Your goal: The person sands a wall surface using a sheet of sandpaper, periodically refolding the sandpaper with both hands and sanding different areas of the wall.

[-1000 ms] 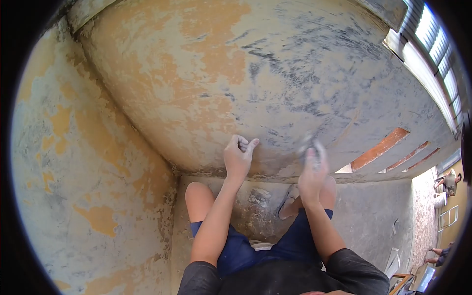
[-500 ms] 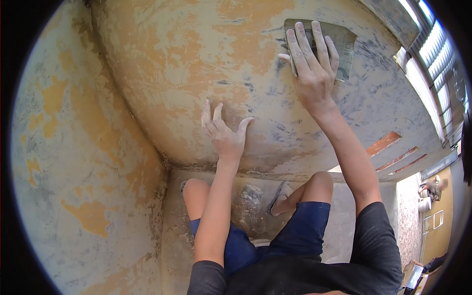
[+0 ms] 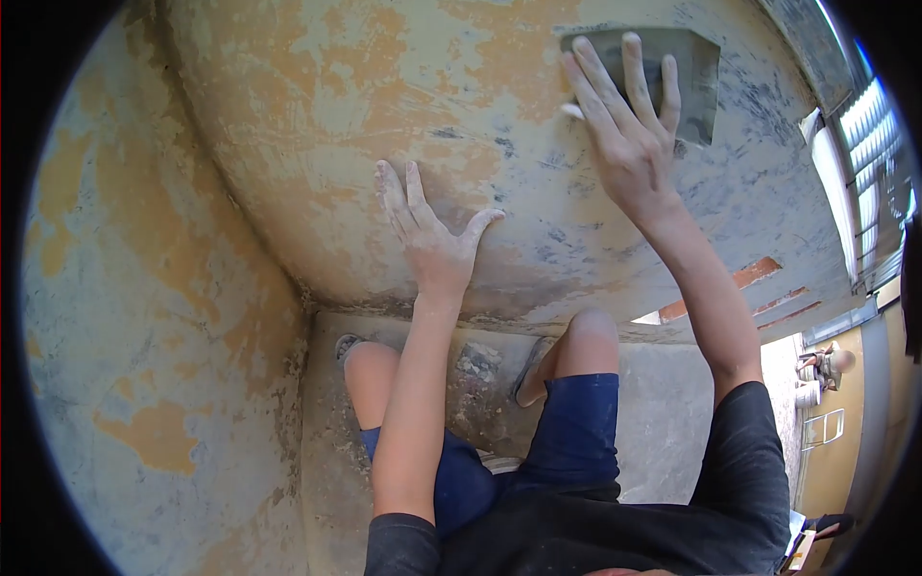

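My right hand (image 3: 634, 144) presses a grey-green sheet of sandpaper (image 3: 693, 91) flat against the wall (image 3: 336, 106), high on the right. Its fingers are spread over the sheet and the thumb sticks out past the left edge. The sheet's underside is hidden against the wall. Lower and to the left, my left hand (image 3: 429, 230) rests on the wall with fingers extended and thumb out, holding nothing. Pale dust coats the fingertips of both hands. The wall surface is patchy cream and orange with dark scuffs near the sandpaper.
A second patchy wall (image 3: 144, 317) meets this one in a corner at left. Below are my bent knees and the dusty floor (image 3: 663, 413). Slots (image 3: 759, 272) cut the wall at lower right. Beyond, another person (image 3: 828, 367) is beside white buckets (image 3: 808, 394).
My right hand and the sandpaper have shifted slightly right in view, with the fingers spreading wider. My left hand's fingers reach a little higher and straighter. The camera view has also shifted.
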The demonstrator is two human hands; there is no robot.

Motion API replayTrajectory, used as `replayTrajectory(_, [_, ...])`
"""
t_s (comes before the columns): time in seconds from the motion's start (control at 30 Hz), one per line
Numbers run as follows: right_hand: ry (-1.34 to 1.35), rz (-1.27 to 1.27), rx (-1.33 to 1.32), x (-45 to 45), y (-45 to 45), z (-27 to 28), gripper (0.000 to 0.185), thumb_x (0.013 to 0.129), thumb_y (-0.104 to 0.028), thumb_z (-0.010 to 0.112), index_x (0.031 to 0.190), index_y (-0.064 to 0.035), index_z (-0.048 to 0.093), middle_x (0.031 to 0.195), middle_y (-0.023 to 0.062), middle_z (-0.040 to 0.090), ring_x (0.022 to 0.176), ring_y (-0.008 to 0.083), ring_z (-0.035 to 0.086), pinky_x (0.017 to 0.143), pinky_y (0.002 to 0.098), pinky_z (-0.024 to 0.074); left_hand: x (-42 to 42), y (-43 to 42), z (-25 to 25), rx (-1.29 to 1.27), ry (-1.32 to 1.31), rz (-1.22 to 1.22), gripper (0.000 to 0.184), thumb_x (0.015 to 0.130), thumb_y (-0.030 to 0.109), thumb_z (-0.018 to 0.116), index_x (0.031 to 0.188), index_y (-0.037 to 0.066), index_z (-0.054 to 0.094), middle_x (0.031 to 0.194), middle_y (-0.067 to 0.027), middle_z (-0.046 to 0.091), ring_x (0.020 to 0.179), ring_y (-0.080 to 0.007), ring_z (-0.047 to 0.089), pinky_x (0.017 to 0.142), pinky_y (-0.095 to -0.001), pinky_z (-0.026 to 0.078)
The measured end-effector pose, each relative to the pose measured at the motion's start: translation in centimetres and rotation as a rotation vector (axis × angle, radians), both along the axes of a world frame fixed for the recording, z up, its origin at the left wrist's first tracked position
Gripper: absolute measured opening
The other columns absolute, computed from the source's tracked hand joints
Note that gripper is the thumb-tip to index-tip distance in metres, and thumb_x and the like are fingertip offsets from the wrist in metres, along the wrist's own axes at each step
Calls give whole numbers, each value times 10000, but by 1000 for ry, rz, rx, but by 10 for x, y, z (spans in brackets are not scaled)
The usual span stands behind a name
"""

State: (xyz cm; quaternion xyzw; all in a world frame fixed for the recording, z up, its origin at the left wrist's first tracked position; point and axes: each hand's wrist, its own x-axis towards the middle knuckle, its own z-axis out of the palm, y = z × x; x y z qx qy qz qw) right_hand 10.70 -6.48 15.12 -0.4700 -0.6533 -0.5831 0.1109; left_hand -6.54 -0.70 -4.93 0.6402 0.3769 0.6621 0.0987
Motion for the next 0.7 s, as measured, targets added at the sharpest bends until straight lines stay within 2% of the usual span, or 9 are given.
replayTrajectory(0.27, [22, 15, -49, 27, -18, -11, 550, 945, -315, 727, 1480, -217, 640, 1588, -67, 558, 1594, 260, 327, 1298, 553, 196, 1, -2, 7, 17, 14, 0, 1296, 659, 573, 918, 1638, 3, 290, 1707, -288, 209, 1581, -454, 229, 1275, -615, 242])
replayTrajectory(0.4, [3, 6, -26, -8, -1, 9, 557, 950, -297, 729, 1490, -205, 629, 1583, -64, 564, 1591, 260, 336, 1291, 543, 200, 10, 0, 3, 64, 45, 19, 1314, 658, 614, 898, 1641, -4, 282, 1705, -285, 222, 1583, -452, 229, 1272, -621, 240])
replayTrajectory(0.47, [17, 37, -33, -6, 0, 7, 566, 946, -299, 735, 1494, -209, 625, 1577, -66, 570, 1591, 258, 336, 1288, 551, 199, 7, -5, 7, 4, 58, 23, 1336, 658, 534, 952, 1648, -24, 249, 1713, -294, 178, 1585, -465, 202, 1280, -581, 243])
replayTrajectory(0.6, [23, -4, -47, 27, -27, -14, 572, 936, -304, 747, 1490, -224, 629, 1569, -66, 578, 1601, 269, 313, 1286, 566, 197, 7, -7, 9, -17, 35, 27, 1347, 659, 536, 950, 1649, -36, 239, 1715, -292, 174, 1587, -467, 195, 1282, -584, 237])
replayTrajectory(0.67, [15, -19, -49, 24, -24, -9, 568, 941, -296, 745, 1492, -222, 627, 1574, -66, 573, 1606, 273, 301, 1285, 567, 188, 11, -6, 5, -13, 21, 23, 1354, 675, 657, 862, 1652, -39, 235, 1716, -289, 202, 1596, -441, 212, 1278, -617, 216])
replayTrajectory(0.7, [23, -6, -44, 7, -16, -1, 567, 945, -296, 742, 1494, -221, 625, 1577, -67, 571, 1607, 272, 299, 1284, 569, 183, 11, -6, 5, -10, 26, 18, 1354, 675, 657, 862, 1652, -39, 235, 1716, -289, 202, 1596, -441, 212, 1278, -617, 216])
